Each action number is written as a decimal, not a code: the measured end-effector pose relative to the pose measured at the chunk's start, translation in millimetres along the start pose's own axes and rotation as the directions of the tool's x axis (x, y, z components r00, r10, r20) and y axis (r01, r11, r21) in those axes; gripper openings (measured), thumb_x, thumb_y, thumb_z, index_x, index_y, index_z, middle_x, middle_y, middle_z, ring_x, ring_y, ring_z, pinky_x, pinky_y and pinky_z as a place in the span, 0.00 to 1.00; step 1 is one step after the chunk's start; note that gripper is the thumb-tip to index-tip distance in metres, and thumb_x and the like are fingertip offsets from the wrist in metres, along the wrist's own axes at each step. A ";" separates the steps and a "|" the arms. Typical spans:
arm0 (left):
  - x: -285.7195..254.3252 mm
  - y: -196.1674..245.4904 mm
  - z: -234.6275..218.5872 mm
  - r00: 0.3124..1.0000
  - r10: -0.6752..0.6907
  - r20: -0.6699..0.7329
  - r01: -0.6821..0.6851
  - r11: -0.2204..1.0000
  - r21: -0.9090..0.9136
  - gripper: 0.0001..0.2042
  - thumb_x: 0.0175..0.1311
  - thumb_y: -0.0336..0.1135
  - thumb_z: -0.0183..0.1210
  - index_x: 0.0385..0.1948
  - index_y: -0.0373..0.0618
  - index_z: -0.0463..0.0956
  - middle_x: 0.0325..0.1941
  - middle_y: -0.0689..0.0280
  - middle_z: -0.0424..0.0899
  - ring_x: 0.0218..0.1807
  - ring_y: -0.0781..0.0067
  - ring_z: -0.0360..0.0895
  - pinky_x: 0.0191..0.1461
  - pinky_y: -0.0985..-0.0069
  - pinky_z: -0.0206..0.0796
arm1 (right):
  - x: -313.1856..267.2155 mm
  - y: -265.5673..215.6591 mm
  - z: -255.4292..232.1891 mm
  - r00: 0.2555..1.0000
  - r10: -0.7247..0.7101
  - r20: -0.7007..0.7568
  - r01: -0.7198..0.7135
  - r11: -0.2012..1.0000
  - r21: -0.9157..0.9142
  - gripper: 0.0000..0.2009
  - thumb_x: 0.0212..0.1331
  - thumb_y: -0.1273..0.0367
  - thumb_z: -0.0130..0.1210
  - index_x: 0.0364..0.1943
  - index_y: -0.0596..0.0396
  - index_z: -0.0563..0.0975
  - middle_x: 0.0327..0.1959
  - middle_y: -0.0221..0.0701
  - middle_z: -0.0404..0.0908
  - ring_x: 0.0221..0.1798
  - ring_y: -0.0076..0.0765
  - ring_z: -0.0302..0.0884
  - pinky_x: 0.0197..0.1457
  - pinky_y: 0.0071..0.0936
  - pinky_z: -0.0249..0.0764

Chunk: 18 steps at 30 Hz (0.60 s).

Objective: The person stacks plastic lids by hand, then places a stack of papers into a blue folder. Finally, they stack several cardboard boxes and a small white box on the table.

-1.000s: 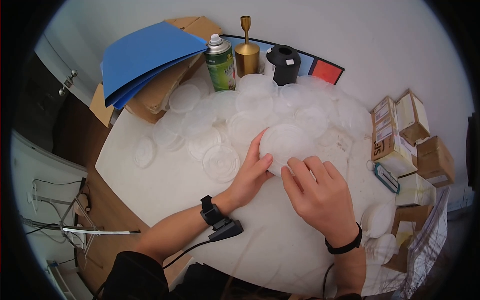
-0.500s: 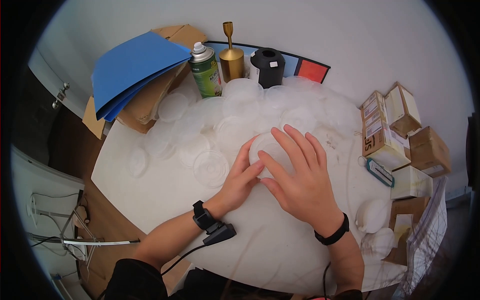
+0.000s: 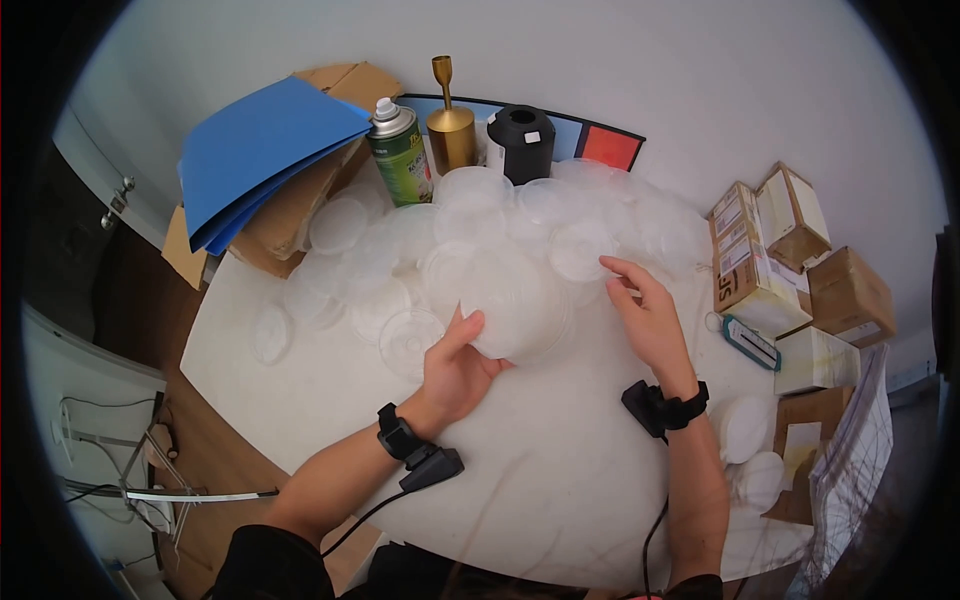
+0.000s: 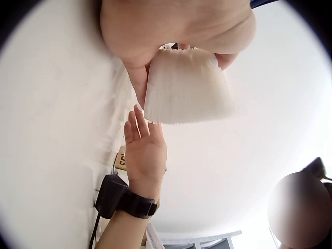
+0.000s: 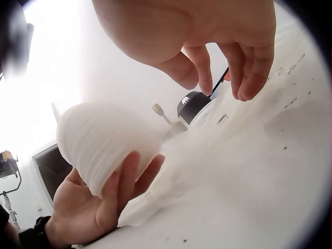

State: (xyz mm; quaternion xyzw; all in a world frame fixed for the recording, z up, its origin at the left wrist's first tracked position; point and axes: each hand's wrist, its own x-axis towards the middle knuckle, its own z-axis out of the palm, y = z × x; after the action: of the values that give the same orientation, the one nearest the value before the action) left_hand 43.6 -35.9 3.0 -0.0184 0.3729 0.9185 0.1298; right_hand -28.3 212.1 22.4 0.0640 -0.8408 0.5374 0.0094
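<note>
My left hand (image 3: 457, 370) grips a thick stack of round translucent plastic lids (image 3: 515, 305), thumb on the near side. Seen from the left wrist, the layered edges of the stack (image 4: 187, 88) show between thumb and fingers. In the right wrist view, fingers curve under the same stack (image 5: 101, 145). Apart from it, to the right, my right hand (image 3: 650, 320) hovers by the loose lids with fingers loosely bent and nothing held. A lid (image 3: 583, 250) in the spread-out pile lies just beyond its fingertips. Another loose lid (image 3: 410, 343) lies left of the held stack.
Behind the lids stand a green spray can (image 3: 401, 160), a brass candlestick (image 3: 452, 140) and a black cylinder (image 3: 522, 150). Blue folders (image 3: 265, 150) top a cardboard box at left. Small cartons (image 3: 760, 270) and lid stacks (image 3: 747, 430) line the right side of the white table (image 3: 540, 470).
My right hand has left the stack and moved right toward the loose lids. The left hand keeps its hold, now with the stack's face uncovered. The head view has shifted slightly.
</note>
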 end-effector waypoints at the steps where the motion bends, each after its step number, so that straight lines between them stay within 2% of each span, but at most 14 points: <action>1: 0.4 1.4 2.4 1.000 -0.002 0.013 0.002 1.000 0.023 0.35 0.74 0.49 0.53 0.79 0.49 0.51 0.79 0.64 0.65 0.77 0.59 0.66 0.75 0.53 0.63 | 0.3 5.0 2.5 1.000 0.006 0.023 -0.007 1.000 0.026 0.16 0.70 0.69 0.57 0.58 0.59 0.81 0.50 0.37 0.85 0.49 0.32 0.81 0.52 0.29 0.78; 2: 0.5 2.0 4.9 1.000 -0.004 0.024 0.003 0.999 0.046 0.37 0.74 0.49 0.54 0.79 0.50 0.49 0.80 0.64 0.63 0.77 0.60 0.64 0.76 0.53 0.62 | 1.5 7.1 3.7 0.999 0.012 0.047 -0.014 0.999 0.052 0.15 0.70 0.69 0.57 0.57 0.59 0.82 0.48 0.35 0.85 0.47 0.31 0.80 0.50 0.28 0.78; 5: 3.8 0.4 2.7 0.997 -0.024 0.079 0.017 0.995 0.095 0.40 0.73 0.50 0.56 0.81 0.52 0.45 0.81 0.65 0.59 0.80 0.62 0.60 0.78 0.53 0.58 | 2.7 -5.9 -4.4 0.997 0.018 -0.076 -0.016 0.999 0.033 0.12 0.69 0.70 0.59 0.53 0.60 0.83 0.45 0.31 0.84 0.37 0.23 0.76 0.41 0.22 0.74; 8: 4.6 -6.4 -4.0 0.991 -0.047 0.122 0.025 0.984 0.178 0.40 0.74 0.49 0.56 0.81 0.54 0.43 0.82 0.65 0.57 0.81 0.63 0.57 0.80 0.52 0.55 | 3.2 -17.7 -24.8 0.970 -0.039 -0.240 0.055 0.997 0.058 0.09 0.68 0.71 0.61 0.47 0.61 0.82 0.40 0.27 0.83 0.29 0.15 0.68 0.33 0.17 0.64; 9: 5.3 -6.2 -4.6 0.990 -0.050 0.133 0.020 0.977 0.215 0.40 0.75 0.49 0.56 0.82 0.55 0.43 0.82 0.65 0.57 0.81 0.63 0.56 0.80 0.52 0.54 | 1.9 -24.2 -27.5 0.952 -0.105 -0.288 0.144 0.982 0.119 0.05 0.66 0.73 0.62 0.43 0.59 0.82 0.34 0.22 0.80 0.26 0.11 0.63 0.30 0.15 0.58; 12: 4.6 -5.3 1.3 0.990 -0.014 0.141 -0.022 0.967 0.252 0.38 0.78 0.48 0.54 0.82 0.56 0.41 0.83 0.65 0.55 0.82 0.63 0.55 0.81 0.51 0.53 | -12.9 -67.7 -24.6 0.826 -0.262 -0.500 0.295 0.956 -0.014 0.05 0.66 0.73 0.62 0.44 0.56 0.83 0.32 0.25 0.81 0.26 0.13 0.66 0.31 0.17 0.61; 13: 4.6 -6.7 -0.5 0.990 -0.006 0.141 -0.028 0.971 0.236 0.37 0.79 0.47 0.53 0.82 0.55 0.40 0.83 0.64 0.54 0.82 0.63 0.55 0.80 0.52 0.55 | -20.4 -76.5 -20.1 0.788 -0.384 -0.480 0.362 0.921 -0.144 0.05 0.64 0.74 0.63 0.43 0.56 0.83 0.34 0.26 0.81 0.26 0.16 0.68 0.31 0.17 0.63; 15: 6.6 -8.5 -3.1 0.989 0.009 0.149 -0.040 0.978 0.204 0.35 0.81 0.44 0.50 0.82 0.54 0.39 0.82 0.63 0.53 0.82 0.63 0.55 0.80 0.55 0.57 | -35.6 -88.3 -9.9 0.687 -0.609 -0.396 0.474 0.789 -0.391 0.07 0.60 0.77 0.64 0.41 0.55 0.83 0.36 0.28 0.82 0.26 0.20 0.71 0.32 0.18 0.65; 17: 6.2 -8.2 -0.9 0.989 0.014 0.148 -0.041 0.982 0.184 0.35 0.82 0.44 0.50 0.82 0.55 0.38 0.83 0.63 0.53 0.82 0.63 0.55 0.80 0.54 0.56 | -42.4 -90.4 -1.8 0.475 -0.875 -0.095 0.634 0.415 -0.652 0.07 0.55 0.78 0.64 0.38 0.55 0.83 0.40 0.30 0.83 0.31 0.26 0.75 0.35 0.20 0.69; 18: 6.0 -7.4 -0.4 0.989 0.017 0.147 -0.043 0.984 0.175 0.36 0.82 0.45 0.49 0.82 0.55 0.38 0.83 0.63 0.53 0.82 0.62 0.55 0.80 0.54 0.56 | -43.8 -91.9 2.5 0.351 -0.932 0.087 0.670 0.185 -0.719 0.08 0.52 0.78 0.64 0.36 0.54 0.83 0.41 0.30 0.83 0.33 0.30 0.77 0.36 0.21 0.71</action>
State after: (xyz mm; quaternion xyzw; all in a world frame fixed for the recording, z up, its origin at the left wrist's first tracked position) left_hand 39.7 -29.8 -3.2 0.0653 0.4431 0.8824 0.1439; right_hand 26.1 176.1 100.6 0.3941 -0.7763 0.1180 0.4776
